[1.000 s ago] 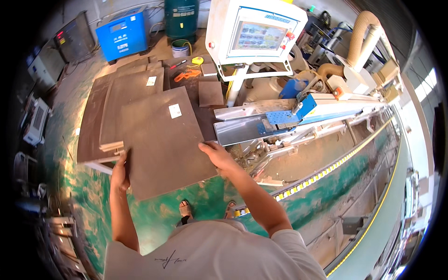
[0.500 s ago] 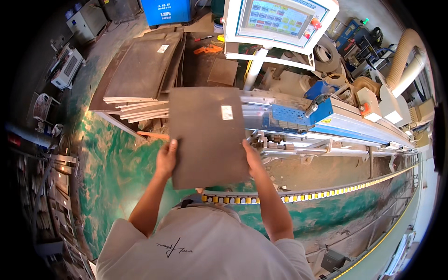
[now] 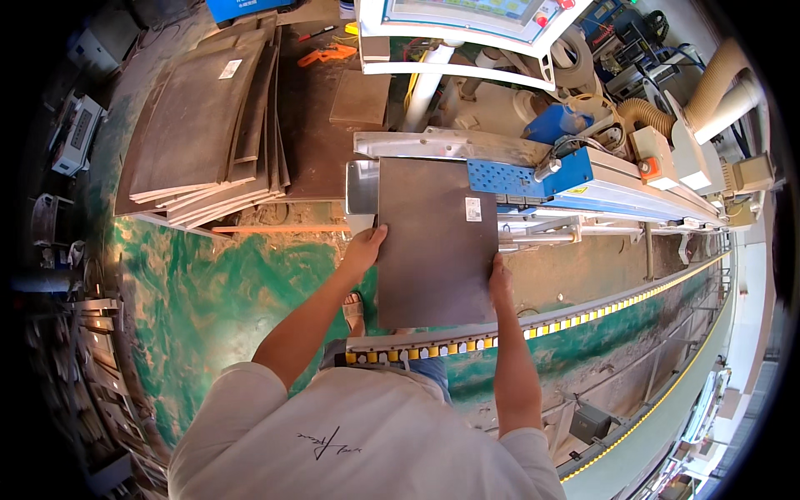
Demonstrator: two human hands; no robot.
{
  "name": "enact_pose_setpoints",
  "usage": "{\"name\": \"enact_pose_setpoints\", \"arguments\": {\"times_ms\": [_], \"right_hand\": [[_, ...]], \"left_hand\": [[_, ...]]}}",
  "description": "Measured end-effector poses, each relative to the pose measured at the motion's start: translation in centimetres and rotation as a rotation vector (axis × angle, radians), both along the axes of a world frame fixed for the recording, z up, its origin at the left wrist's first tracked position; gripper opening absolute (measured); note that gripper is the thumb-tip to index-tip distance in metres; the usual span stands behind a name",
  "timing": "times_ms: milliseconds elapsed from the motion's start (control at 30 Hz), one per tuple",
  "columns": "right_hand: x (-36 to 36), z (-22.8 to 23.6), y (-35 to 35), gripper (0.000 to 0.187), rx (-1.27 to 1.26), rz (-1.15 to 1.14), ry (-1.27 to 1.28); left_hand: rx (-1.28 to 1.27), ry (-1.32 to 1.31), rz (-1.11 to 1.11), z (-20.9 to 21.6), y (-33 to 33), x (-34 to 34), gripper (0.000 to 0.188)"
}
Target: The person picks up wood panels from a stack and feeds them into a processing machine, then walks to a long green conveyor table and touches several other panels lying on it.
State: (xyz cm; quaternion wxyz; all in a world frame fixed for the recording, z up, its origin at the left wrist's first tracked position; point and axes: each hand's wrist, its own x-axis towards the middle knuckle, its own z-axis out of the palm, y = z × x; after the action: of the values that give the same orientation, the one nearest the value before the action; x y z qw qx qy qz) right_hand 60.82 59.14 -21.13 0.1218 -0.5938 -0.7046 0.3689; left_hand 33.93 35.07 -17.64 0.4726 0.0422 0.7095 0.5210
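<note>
Between my two hands is a dark brown rectangular board [image 3: 433, 258] with a small white label [image 3: 473, 209] near its right edge. My left hand [image 3: 367, 247] grips its left edge, thumb on the upper face. On the opposite edge, my right hand [image 3: 500, 282] is closed round the board; the fingers underneath are hidden on both sides. The board's far end lies over the front of a long machine, at a silver metal plate [image 3: 362, 187] and beside a blue perforated plate [image 3: 503, 178].
A stack of brown boards [image 3: 192, 125] rests on a table at the far left, near an orange tool [image 3: 327, 55]. A control panel [image 3: 467, 25] stands above the machine. A rail with yellow blocks [image 3: 533, 325] runs across to the right, and my sandalled foot [image 3: 354, 304] shows below.
Both hands have carried the board rightward, up to the machine's front beside the blue plate. The view has shifted, so the stack and control panel appear further left and higher.
</note>
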Motion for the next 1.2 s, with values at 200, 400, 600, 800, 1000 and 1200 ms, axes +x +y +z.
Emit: {"name": "enact_pose_setpoints", "arguments": {"times_ms": [200, 400, 600, 800, 1000, 1200], "right_hand": [[-0.6, -0.1, 3.3, 0.080, 0.015, 0.071, -0.120], [1.5, 0.3, 5.9, 0.078, -0.002, 0.173, -0.124], [6.3, 0.7, 13.2, 0.082, 0.051, 0.173, -0.098], [9.0, 1.8, 17.9, 0.080, 0.060, 0.241, -0.198], [13.2, 0.3, 23.6, 0.079, 0.051, 0.190, -0.143], [15.5, 3.6, 25.8, 0.059, 0.232, 0.024, -0.138]], "left_hand": [[-0.097, 0.163, 0.132, -3.1, 4.0, -1.0, 0.056], [-0.069, 0.190, 0.256, -4.2, 6.9, 1.5, 0.054], [-0.063, 0.136, 0.268, -3.8, 14.6, 6.3, 0.048], [-0.087, 0.062, 0.257, -3.1, 19.5, 9.3, 0.048], [-0.117, 0.314, 0.243, -5.2, 25.4, 12.8, 0.046], [-0.192, 0.357, 0.201, -4.9, 30.8, 16.6, 0.046]]}}
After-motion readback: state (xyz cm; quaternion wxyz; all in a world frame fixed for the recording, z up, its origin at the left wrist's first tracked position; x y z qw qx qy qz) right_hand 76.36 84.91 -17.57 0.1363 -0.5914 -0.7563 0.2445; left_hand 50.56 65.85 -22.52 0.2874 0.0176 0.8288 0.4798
